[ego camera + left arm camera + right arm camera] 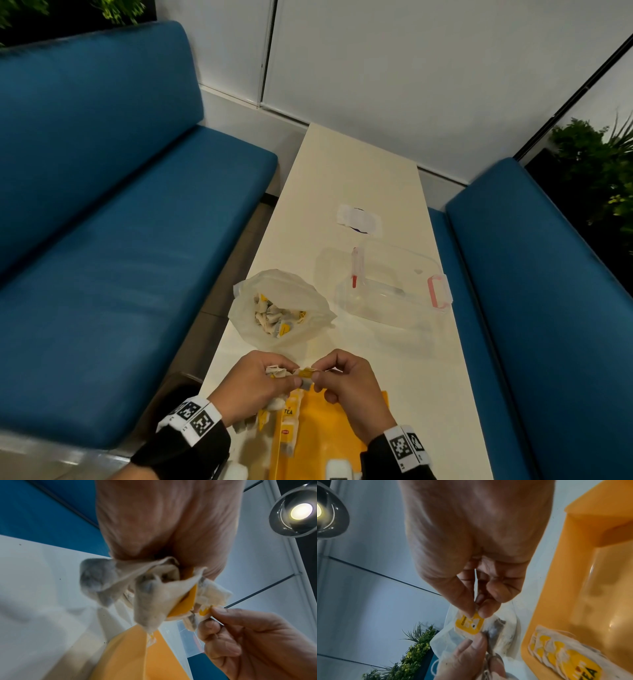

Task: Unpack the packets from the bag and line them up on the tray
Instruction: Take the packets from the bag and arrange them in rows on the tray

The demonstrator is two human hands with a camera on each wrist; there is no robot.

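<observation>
My left hand [260, 380] grips a bunch of tea packets [150, 596] just above the near end of the table. My right hand [337, 377] pinches the yellow tag [470, 624] of one packet [306, 372] between thumb and forefinger, right beside the left fingers. The white plastic bag [282, 308] stands open beyond the hands with several packets inside. Under the hands lies the yellow tray [329, 431]; a row of packets [563, 654] is lined up along its left side, also seen as packets [289, 425] in the head view.
A clear plastic container [394, 287] with pink clips lies on the white table [349, 178] to the right of the bag. A white patch [359, 219] is stuck farther back. Blue benches [120, 240] flank the table on both sides.
</observation>
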